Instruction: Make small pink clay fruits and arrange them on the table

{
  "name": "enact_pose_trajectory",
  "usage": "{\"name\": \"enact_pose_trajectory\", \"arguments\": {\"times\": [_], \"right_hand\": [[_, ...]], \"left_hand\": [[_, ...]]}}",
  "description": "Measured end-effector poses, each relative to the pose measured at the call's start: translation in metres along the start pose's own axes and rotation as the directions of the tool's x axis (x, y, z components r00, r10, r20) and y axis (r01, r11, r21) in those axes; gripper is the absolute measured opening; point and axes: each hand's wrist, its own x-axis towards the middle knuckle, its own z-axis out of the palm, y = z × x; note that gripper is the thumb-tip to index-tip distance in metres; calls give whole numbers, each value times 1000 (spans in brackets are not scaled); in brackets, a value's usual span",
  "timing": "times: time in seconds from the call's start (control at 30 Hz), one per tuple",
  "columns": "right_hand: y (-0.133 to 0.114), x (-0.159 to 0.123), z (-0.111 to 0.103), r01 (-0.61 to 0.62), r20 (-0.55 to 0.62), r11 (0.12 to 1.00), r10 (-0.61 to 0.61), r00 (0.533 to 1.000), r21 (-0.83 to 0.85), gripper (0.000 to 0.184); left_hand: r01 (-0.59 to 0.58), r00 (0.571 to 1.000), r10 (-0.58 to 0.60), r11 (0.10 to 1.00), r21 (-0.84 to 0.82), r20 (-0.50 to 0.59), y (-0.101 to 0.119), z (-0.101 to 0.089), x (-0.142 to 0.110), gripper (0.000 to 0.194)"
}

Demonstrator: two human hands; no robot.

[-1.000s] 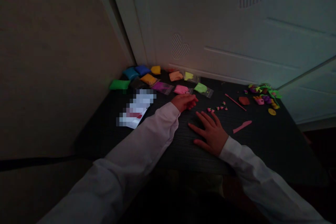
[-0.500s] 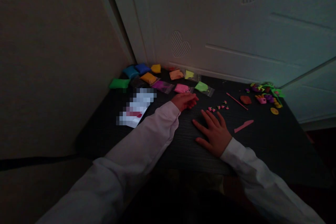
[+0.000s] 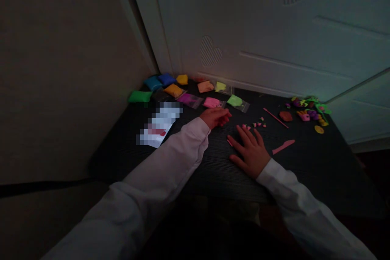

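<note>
My left hand [image 3: 215,117] rests on the dark table [image 3: 189,158] with its fingers curled together; whether anything is in them is hidden. It lies just in front of a pink clay packet [image 3: 211,102]. My right hand [image 3: 250,150] lies flat on the table, fingers stretched out, and a thin pink clay piece [image 3: 229,142] peeks out at its fingertips. Several tiny pink and green clay bits [image 3: 255,123] sit just beyond that hand. A pink plastic knife [image 3: 283,146] lies to its right.
Coloured clay packets [image 3: 173,89] line the back left by a white door [image 3: 258,28]. A blurred white sheet [image 3: 160,124] lies at the left. A thin pink stick [image 3: 276,118], a brown lump [image 3: 285,116] and a heap of clay shapes [image 3: 307,107] sit at the right.
My right hand has slid a little forward and to the right across the table, and a thin pink piece now shows at its fingertips. My left hand has stayed in place.
</note>
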Motion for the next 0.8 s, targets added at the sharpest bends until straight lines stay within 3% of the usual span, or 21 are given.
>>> {"name": "enact_pose_trajectory", "arguments": {"times": [0.17, 0.37, 0.57, 0.73, 0.8], "right_hand": [[6, 0, 1, -50, -32, 998, 49, 998, -35, 57], [6, -1, -1, 115, -3, 993, -115, 993, 9, 54], [8, 2, 2, -56, -15, 998, 55, 998, -24, 56], [1, -2, 1, 77, 15, 997, -77, 997, -2, 56], [3, -1, 0, 63, 11, 998, -63, 998, -4, 54]], "left_hand": [[-15, 1000, 15, 1000, 1, 4, -1, -1, 0, 20], [-3, 1000, 3, 1000, 15, -3, -1, -1, 1, 20], [5, 1000, -5, 1000, 11, -2, 1, 0, 0, 19], [-6, 1000, 6, 1000, 11, -8, 1, 0, -1, 19], [-8, 1000, 8, 1000, 10, -3, 0, -1, 0, 19]]}}
